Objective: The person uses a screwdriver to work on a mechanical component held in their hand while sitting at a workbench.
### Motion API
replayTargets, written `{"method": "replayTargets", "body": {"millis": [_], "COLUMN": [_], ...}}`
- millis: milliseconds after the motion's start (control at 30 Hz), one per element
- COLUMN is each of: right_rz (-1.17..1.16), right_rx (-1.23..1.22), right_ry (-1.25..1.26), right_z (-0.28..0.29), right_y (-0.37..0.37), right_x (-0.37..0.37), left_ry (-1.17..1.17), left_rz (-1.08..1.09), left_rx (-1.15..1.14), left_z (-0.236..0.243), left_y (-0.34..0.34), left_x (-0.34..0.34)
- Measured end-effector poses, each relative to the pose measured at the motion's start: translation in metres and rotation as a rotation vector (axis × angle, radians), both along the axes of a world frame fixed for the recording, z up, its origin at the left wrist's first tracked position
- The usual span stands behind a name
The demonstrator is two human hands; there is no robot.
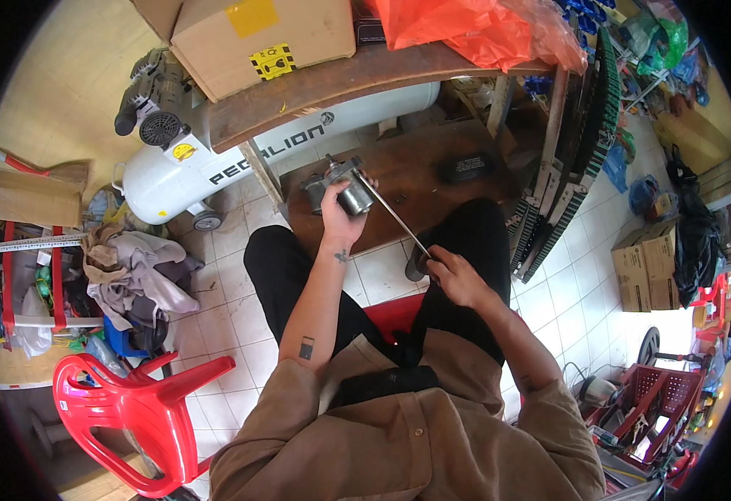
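Note:
My left hand (345, 215) is closed around a silver metal motor-like part (355, 199) with a cylindrical can and a bracketed top. It is held up in front of my knees, over a low brown board. My right hand (459, 278), above my right thigh, is closed on the near end of a long screwdriver (399, 220). Its thin steel shaft slants up and left to the top side of the metal part. The handle is covered by my fingers. Whether the tip sits in a screw is too small to tell.
A white air compressor tank (165, 179) lies beyond a wooden bench (365, 79) bearing a cardboard box (265, 46) and an orange plastic bag (466, 29). At left stands a red plastic chair (131, 417). Dark slatted panels (566, 167) lean at right, near stacked cartons (645, 267).

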State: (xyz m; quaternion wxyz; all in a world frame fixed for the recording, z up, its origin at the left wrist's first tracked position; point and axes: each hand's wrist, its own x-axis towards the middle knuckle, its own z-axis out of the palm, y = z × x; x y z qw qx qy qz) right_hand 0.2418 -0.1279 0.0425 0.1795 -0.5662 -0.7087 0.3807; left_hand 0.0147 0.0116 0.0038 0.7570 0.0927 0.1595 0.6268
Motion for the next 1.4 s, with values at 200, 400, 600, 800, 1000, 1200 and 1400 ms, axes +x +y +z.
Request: {"method": "replayTargets", "body": {"millis": [200,400,600,800,1000,1200,1400], "right_rz": [-0.013,-0.089,-0.078,-0.037,-0.152,-0.022,-0.018], "right_rx": [-0.033,0.011,-0.471,0.088,0.154,-0.497,-0.379], "right_ry": [0.118,-0.064,0.239,0.123,-0.048,0.223,0.433], "right_z": [0.006,0.001,0.020,-0.002,0.001,0.017,0.005], "right_y": [0.003,-0.004,0.009,0.000,-0.001,0.011,0.013], "right_x": [0.007,-0.014,-0.002,0.005,-0.013,-0.007,0.013], "left_ry": [0.082,0.058,0.045,0.029,-0.001,-0.007,0.020], "left_rz": [0.023,0.005,0.026,0.041,0.006,0.008,0.031], "left_rx": [0.041,0.089,0.041,0.010,0.043,0.055,0.007], "left_z": [-0.005,-0.004,-0.005,-0.005,0.003,-0.001,-0.002], "left_y": [0.001,0.000,0.001,0.003,-0.002,0.000,0.001], "left_x": [0.001,0.001,-0.002,-0.002,0.001,0.000,-0.001]}}
